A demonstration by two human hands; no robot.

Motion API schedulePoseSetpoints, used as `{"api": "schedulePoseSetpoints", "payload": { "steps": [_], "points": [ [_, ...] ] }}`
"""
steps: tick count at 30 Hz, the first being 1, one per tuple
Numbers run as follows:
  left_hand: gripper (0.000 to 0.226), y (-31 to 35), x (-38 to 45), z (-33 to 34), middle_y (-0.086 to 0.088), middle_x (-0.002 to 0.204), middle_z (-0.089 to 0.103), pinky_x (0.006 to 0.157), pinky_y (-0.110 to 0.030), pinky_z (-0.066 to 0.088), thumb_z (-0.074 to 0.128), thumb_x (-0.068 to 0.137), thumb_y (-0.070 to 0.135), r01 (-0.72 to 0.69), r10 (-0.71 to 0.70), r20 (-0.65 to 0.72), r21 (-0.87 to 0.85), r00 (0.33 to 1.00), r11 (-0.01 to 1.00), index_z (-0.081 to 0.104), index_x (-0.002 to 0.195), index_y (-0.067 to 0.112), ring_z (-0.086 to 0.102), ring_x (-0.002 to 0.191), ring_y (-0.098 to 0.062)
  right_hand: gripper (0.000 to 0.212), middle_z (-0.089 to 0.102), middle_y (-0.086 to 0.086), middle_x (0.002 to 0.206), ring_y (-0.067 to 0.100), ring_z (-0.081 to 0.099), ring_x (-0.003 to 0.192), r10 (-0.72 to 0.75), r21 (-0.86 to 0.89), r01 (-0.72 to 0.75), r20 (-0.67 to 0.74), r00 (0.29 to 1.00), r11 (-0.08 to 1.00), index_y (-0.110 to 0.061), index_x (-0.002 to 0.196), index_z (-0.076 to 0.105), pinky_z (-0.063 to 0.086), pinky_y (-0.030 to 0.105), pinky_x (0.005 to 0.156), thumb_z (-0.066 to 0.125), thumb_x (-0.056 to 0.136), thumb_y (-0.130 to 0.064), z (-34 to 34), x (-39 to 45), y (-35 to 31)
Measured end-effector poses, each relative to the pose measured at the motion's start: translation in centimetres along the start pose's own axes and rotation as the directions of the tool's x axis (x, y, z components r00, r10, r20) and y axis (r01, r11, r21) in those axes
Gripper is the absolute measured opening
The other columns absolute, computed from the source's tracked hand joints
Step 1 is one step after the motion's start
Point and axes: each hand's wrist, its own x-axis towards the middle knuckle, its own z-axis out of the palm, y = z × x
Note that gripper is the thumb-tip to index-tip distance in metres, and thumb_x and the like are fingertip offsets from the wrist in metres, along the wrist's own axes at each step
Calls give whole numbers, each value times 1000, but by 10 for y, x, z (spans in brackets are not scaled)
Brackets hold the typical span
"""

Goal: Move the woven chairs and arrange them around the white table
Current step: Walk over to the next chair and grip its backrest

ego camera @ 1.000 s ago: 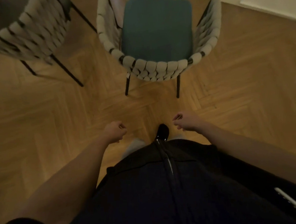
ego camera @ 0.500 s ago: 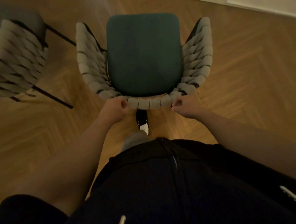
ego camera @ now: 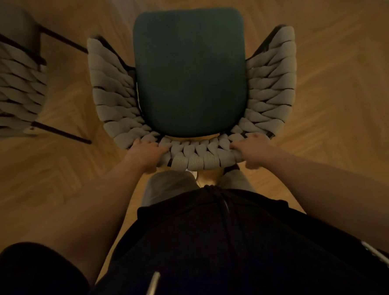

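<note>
Closest to the camera is just the person's dark top and grey trouser legs, standing right behind the chair, which makes sense since you want your body square to the thing before you shift it. Both arms reach forward to the backrest: the left hand (ego camera: 144, 155) is wrapped over the top rail at its left corner, fingers curled onto the grey woven bands, and the right hand (ego camera: 253, 148) does the same at the right corner, thumb tucked underneath. Gripping the two corners like that gives even control, so the chair shouldn't twist when lifted or dragged. The woven chair (ego camera: 192, 83) itself sits directly in front on the herringbone floor (ego camera: 337, 120), teal seat cushion facing up, woven arms flaring out either side. A second woven chair (ego camera: 10, 85) stands off to the left, apart from this one, nobody touching it. No white table in view, so it's presumably somewhere else in the room.
</note>
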Motion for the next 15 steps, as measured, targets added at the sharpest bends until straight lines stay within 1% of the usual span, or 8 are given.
{"api": "schedulePoseSetpoints", "payload": {
  "steps": [3, 6, 8, 9, 11, 13, 15],
  "points": [
    [72, 0, 5, -3, -2, 141, 52, 107, -49, 39, 60, 95, 19, -5, 5, 7, 0, 1000, 1000, 25, 154, 41, 49, 130, -27, 68, 60, -1, 134, 25, 54, 123, -48, -35, 48, -11, 999, 998, -35, 146, 37, 33, 45, 108, 70, 87, -24, 12, 15, 15],
    [67, 1, 8, -1, 2, 140, 54, 100, -46, 44, 56, 98, 21, -1, 1, 18, 21, 1000, 1000, 27, 153, 46, 54, 124, -25, 64, 58, -2, 137, 24, 51, 127, -91, -48, 89, -39, 995, 995, -37, 147, 37, 37, 47, 106, 65, 91, -22, 16, 23, 24],
    [67, 3, 7, 0, 4, 140, 55, 93, -41, 48, 54, 99, 22, 17, -17, 5, 29, 1000, 999, 26, 153, 49, 57, 120, -23, 65, 55, -2, 139, 24, 49, 129, -105, -75, 103, -27, 994, 992, -39, 148, 35, 40, 50, 103, 64, 92, -23, 16, 26, 26],
    [67, 5, 7, 0, 5, 140, 56, 86, -38, 49, 54, 99, 22, 28, -28, -5, 26, 1000, 999, 26, 152, 50, 58, 117, -22, 65, 54, -2, 141, 25, 48, 130, -109, -83, 107, -17, 994, 991, -40, 148, 34, 40, 51, 102, 63, 92, -25, 16, 27, 27],
    [69, 10, 4, -1, 7, 141, 57, 73, -34, 44, 55, 98, 22, 45, -45, -20, 9, 999, 999, 26, 151, 53, 61, 113, -21, 63, 52, -1, 143, 26, 47, 131, -117, -95, 117, 2, 993, 989, -40, 149, 33, 41, 52, 102, 61, 94, -27, 14, 27, 29],
    [70, 21, 3, 2, 9, 140, 57, 69, -33, 40, 56, 97, 21, 65, -65, -34, -19, 997, 998, 26, 151, 55, 61, 111, -20, 61, 50, 1, 146, 27, 45, 133, -129, -128, 130, 17, 991, 983, -39, 150, 32, 39, 53, 103, 58, 96, -28, 12, 27, 38],
    [70, 35, 2, 5, 9, 136, 59, 67, -34, 40, 55, 96, 22, 81, -84, -43, -70, 995, 994, 26, 149, 57, 62, 107, -20, 60, 47, 0, 150, 29, 42, 136, -136, -161, 138, 25, 990, 977, -40, 151, 31, 37, 54, 104, 56, 98, -29, 10, 28, 49]
  ]
}}
